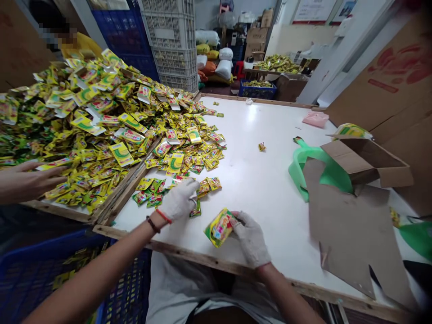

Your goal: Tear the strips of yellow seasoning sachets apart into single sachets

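In my right hand (251, 238), gloved in white, is a small yellow and green printed box (218, 228), tilted above the table's front edge, with fingers and thumb on its right side. My left hand (180, 198), also gloved, is over the small foil packets; its fingers are curled, and whatever lies in them is hidden. A green packet (195, 209) shows just under those fingers. To the left of this hand lies a little group of green and yellow packets (150, 191). Behind it spreads a heap of yellow packets (202, 155) mixed with flat boxes.
A large pile of boxes and packets (84, 103) rises behind a wooden divider (131, 186). At far left, another person's hand (30, 180) reaches into it. Flattened cardboard (351, 229), a green scoop (303, 157) and an open carton (371, 157) lie right. A blue crate (126, 288) stands below.
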A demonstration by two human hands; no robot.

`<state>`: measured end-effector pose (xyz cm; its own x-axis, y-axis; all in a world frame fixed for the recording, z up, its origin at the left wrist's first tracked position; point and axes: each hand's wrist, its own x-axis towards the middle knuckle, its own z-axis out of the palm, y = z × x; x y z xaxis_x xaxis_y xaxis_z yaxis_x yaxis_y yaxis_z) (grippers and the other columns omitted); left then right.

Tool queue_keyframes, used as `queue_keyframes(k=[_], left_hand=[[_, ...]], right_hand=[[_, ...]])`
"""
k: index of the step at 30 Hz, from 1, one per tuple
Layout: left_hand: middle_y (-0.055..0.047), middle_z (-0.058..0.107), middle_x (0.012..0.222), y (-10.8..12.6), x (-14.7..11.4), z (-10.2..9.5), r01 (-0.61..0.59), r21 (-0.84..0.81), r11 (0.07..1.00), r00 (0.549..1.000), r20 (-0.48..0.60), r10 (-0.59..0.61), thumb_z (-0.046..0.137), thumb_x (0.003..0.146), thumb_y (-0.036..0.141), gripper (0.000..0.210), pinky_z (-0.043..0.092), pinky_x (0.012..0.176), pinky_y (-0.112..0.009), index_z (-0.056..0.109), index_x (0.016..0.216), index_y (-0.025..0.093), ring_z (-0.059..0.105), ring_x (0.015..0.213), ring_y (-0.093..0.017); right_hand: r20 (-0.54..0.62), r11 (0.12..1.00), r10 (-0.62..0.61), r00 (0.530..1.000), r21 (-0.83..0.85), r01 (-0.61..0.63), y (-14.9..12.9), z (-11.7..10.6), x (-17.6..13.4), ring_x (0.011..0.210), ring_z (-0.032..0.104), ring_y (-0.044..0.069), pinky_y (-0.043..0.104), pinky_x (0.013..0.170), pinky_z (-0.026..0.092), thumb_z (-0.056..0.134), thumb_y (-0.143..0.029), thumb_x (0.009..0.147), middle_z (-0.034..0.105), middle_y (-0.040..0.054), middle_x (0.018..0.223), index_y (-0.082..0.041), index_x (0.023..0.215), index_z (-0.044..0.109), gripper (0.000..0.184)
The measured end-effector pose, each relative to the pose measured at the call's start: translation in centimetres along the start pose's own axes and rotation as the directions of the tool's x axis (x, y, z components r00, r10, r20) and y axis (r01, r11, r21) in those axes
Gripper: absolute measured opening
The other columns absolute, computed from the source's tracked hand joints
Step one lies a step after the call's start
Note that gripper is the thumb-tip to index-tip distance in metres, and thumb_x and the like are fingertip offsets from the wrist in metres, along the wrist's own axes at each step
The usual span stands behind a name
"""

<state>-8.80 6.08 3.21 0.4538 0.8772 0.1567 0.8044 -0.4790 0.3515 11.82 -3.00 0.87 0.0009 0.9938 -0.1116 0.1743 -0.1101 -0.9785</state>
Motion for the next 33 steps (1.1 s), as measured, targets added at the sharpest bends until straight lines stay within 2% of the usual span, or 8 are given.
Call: queue_keyframes(k=[6, 9, 11, 14, 18, 22, 26, 33], left_hand=[[-0.010, 0.056, 0.091, -4.0, 3.3, -2.3, 0.067, 0.368, 0.928, 0.985, 0.123, -0.120, 0.054, 0.065, 0.013, 0.035, 0.041, 0.077, -0.036, 0.055, 0.100, 0.016, 0.051, 0.087, -0.025], [-0.009, 0.056, 0.100, -1.1, 2.0, -2.9, -0.101, 0.314, 0.944, 0.990, 0.129, 0.063, 0.053, 0.068, 0.012, 0.037, 0.037, 0.087, -0.039, 0.053, 0.104, 0.018, 0.049, 0.094, -0.025], [-0.008, 0.055, 0.105, 1.6, 0.5, -2.6, -0.298, 0.246, 0.922, 0.952, 0.143, 0.270, 0.051, 0.072, 0.010, 0.040, 0.028, 0.098, -0.045, 0.049, 0.111, 0.020, 0.047, 0.102, -0.024], [-0.008, 0.053, 0.114, 4.9, -1.4, -1.1, -0.502, 0.114, 0.857, 0.864, 0.125, 0.488, 0.046, 0.077, 0.007, 0.044, 0.013, 0.105, -0.053, 0.043, 0.119, 0.022, 0.041, 0.116, -0.025], [-0.013, 0.042, 0.129, 6.3, -2.8, 2.4, -0.138, -0.265, 0.954, 0.982, -0.165, 0.096, 0.054, 0.073, 0.009, 0.055, 0.023, 0.103, -0.054, 0.035, 0.122, 0.021, 0.036, 0.123, -0.029], [-0.012, 0.057, 0.106, 6.9, -3.6, 5.6, 0.222, -0.867, 0.447, 0.916, 0.028, -0.401, 0.056, 0.076, 0.025, 0.042, 0.051, 0.078, -0.038, 0.031, 0.108, 0.020, 0.061, 0.091, -0.021], [-0.005, 0.061, 0.094, 7.7, -4.0, 7.1, 0.261, -0.949, 0.177, 0.897, 0.170, -0.409, 0.061, 0.074, 0.025, 0.040, 0.052, 0.071, -0.031, 0.031, 0.100, 0.022, 0.063, 0.080, -0.017], [-0.003, 0.060, 0.092, 6.9, -4.8, 7.0, 0.275, -0.928, 0.251, 0.948, 0.218, -0.233, 0.061, 0.072, 0.022, 0.028, 0.048, 0.075, -0.028, 0.043, 0.093, 0.019, 0.059, 0.082, -0.015]], right_hand=[[0.605, 0.992, -0.070, 0.794, 0.128, -0.010, -3.1, 6.1, -2.7, 0.082, 0.065, 0.020, 0.025, 0.073, 0.052, 0.062, -0.026, 0.067, 0.071, -0.0050, 0.088, -0.033, 0.102, 0.064, 0.036], [0.238, 0.995, -0.095, 0.967, -0.006, 0.099, -1.8, 4.6, -1.2, 0.086, 0.063, 0.021, 0.028, 0.077, 0.051, 0.054, -0.025, 0.073, 0.068, 0.0025, 0.095, -0.025, 0.103, 0.062, 0.031], [0.000, 0.988, -0.117, 0.993, -0.102, 0.116, -1.0, 2.4, 0.7, 0.088, 0.061, 0.021, 0.032, 0.076, 0.051, 0.056, -0.024, 0.071, 0.063, 0.0081, 0.105, -0.019, 0.111, 0.055, 0.041], [0.077, 0.983, -0.099, 0.992, -0.149, 0.110, -0.4, -0.4, 2.7, 0.086, 0.061, 0.020, 0.033, 0.076, 0.051, 0.058, -0.023, 0.069, 0.064, 0.0069, 0.100, -0.017, 0.109, 0.053, 0.041], [0.151, 0.998, 0.044, 0.988, 0.038, -0.050, 0.8, -1.3, 2.2, 0.083, 0.063, 0.020, 0.032, 0.071, 0.053, 0.055, -0.024, 0.072, 0.066, 0.0053, 0.095, -0.017, 0.099, 0.052, 0.028], [0.103, 0.977, 0.091, 0.991, 0.184, -0.109, 2.9, -0.3, 0.1, 0.082, 0.065, 0.020, 0.033, 0.070, 0.054, 0.056, -0.025, 0.072, 0.066, 0.0075, 0.096, -0.019, 0.109, 0.040, 0.040], [0.006, 0.980, 0.051, 0.999, 0.190, -0.051, 3.6, -0.3, -0.9, 0.088, 0.064, 0.019, 0.033, 0.075, 0.054, 0.054, -0.023, 0.074, 0.063, 0.0077, 0.101, -0.021, 0.114, 0.035, 0.044], [0.022, 0.999, 0.004, 1.000, 0.049, -0.005, 3.9, -2.1, -0.3, 0.097, 0.060, 0.023, 0.040, 0.088, 0.047, 0.057, -0.028, 0.071, 0.066, 0.0080, 0.104, -0.018, 0.099, 0.060, 0.031]])
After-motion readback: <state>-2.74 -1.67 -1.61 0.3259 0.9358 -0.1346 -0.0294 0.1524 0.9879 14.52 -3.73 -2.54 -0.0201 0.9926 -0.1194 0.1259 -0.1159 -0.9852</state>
